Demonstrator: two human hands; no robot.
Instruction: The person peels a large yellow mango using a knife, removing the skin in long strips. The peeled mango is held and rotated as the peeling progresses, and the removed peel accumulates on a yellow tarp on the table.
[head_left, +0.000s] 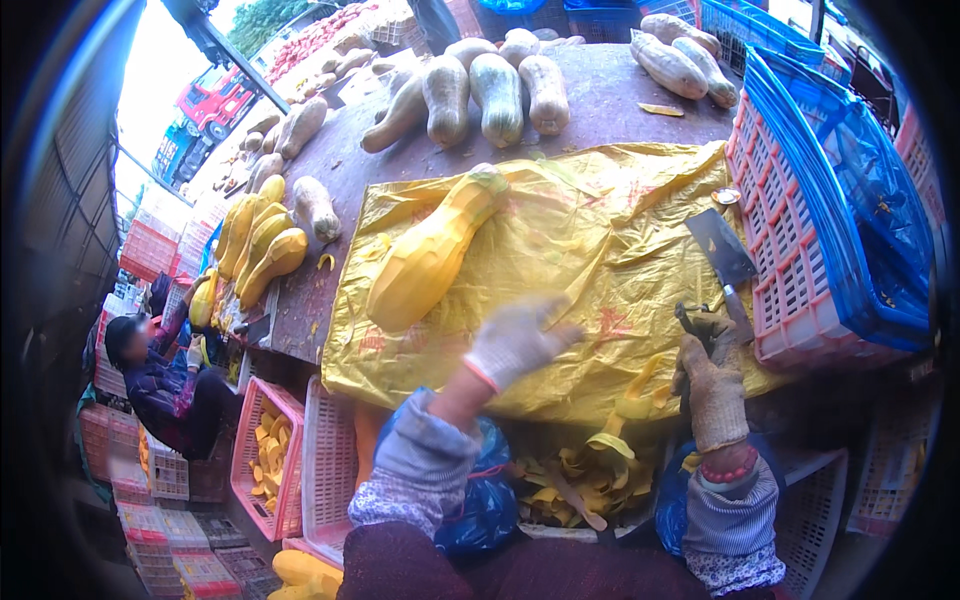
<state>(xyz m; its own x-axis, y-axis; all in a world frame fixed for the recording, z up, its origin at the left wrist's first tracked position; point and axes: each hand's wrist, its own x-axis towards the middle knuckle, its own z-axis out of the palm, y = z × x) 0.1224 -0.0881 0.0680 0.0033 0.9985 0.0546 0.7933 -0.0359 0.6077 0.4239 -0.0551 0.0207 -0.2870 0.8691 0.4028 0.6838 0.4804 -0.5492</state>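
My left hand, in a white knit glove and blurred, is over the yellow plastic sheet with its fingers apart and nothing in it. Just up and left of it lies a peeled butternut-type squash, its stem end towards the top right. My right hand, in a soiled tan glove, is closed around a small dark-handled tool, perhaps a peeler, at the sheet's right side. Beside it rests a cleaver with a wooden handle.
Unpeeled squashes stand along the back; peeled ones lie at left. A pink crate with blue lining is at right. Below the sheet, a container holds peel strips. A pink crate of cut pieces stands lower left, near a seated co-worker.
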